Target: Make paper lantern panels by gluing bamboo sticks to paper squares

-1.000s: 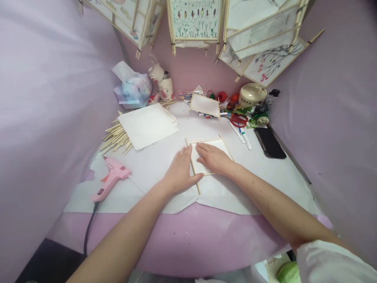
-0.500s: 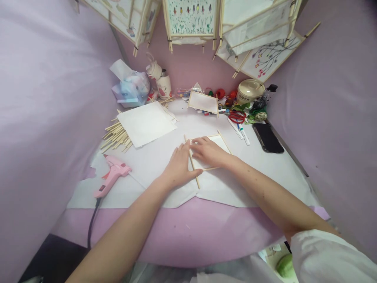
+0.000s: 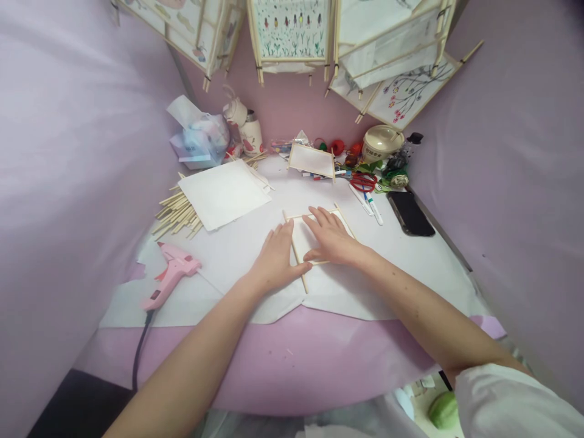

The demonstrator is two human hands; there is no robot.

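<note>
A small frame of thin wooden sticks (image 3: 299, 258) with white paper in it lies flat on the white-covered table, in front of me. My left hand (image 3: 277, 255) rests along its left stick, fingers stretched forward and thumb reaching over the lower corner. Over the frame's right half is my right hand (image 3: 331, 237), palm down with the fingers spread. It hides part of the paper and of the right stick. Whether its fingertips touch the paper I cannot tell.
A pink glue gun (image 3: 171, 274) lies at the left, its cord off the edge. Behind it are wooden sticks (image 3: 176, 213) under white paper sheets (image 3: 223, 194). Another framed panel (image 3: 311, 160), red scissors (image 3: 364, 181), pens (image 3: 374, 208) and a phone (image 3: 410, 213) lie farther back. Paper lanterns (image 3: 292, 30) hang above.
My right hand has shifted slightly right, away from the left stick, and its fingers have spread. My left hand stays on the left stick. The whole view has shifted a little.
</note>
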